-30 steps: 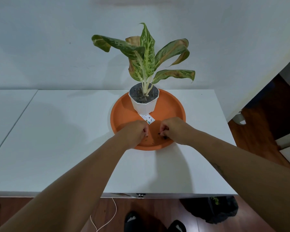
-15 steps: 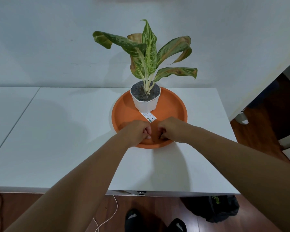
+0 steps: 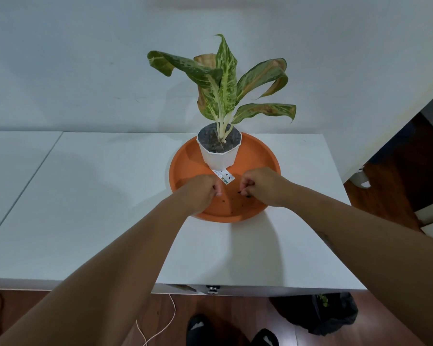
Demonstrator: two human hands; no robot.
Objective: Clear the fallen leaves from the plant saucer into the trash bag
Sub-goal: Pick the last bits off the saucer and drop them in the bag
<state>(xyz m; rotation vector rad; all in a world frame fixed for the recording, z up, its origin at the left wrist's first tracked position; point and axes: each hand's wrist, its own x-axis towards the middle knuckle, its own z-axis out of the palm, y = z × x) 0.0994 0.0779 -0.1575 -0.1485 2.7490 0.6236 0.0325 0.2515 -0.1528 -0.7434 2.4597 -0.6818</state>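
An orange round saucer (image 3: pixel 265 156) lies on the white table (image 3: pixel 98 196), with a white pot (image 3: pixel 219 159) and its green-and-yellow plant (image 3: pixel 225 78) standing in its far half. Both my hands hover over the saucer's near half. My left hand (image 3: pixel 200 191) is curled shut, and nothing shows in it. The fingertips of my right hand (image 3: pixel 260 186) pinch small dark leaf bits (image 3: pixel 244 193). A few dark crumbs (image 3: pixel 231 203) dot the saucer floor between my hands. The black trash bag (image 3: pixel 335 313) sits on the floor under the table's right front edge.
A printed label (image 3: pixel 224 176) lies in the saucer by the pot's base. The wall stands close behind the plant. On the wooden floor below are a thin cable (image 3: pixel 158 328) and my dark shoes (image 3: pixel 198 328). A second white surface (image 3: pixel 10 158) adjoins on the left.
My hands touched half a second ago and have now drawn slightly apart. The right hand has shifted right with dark bits at its fingertips. The view has tilted a little.
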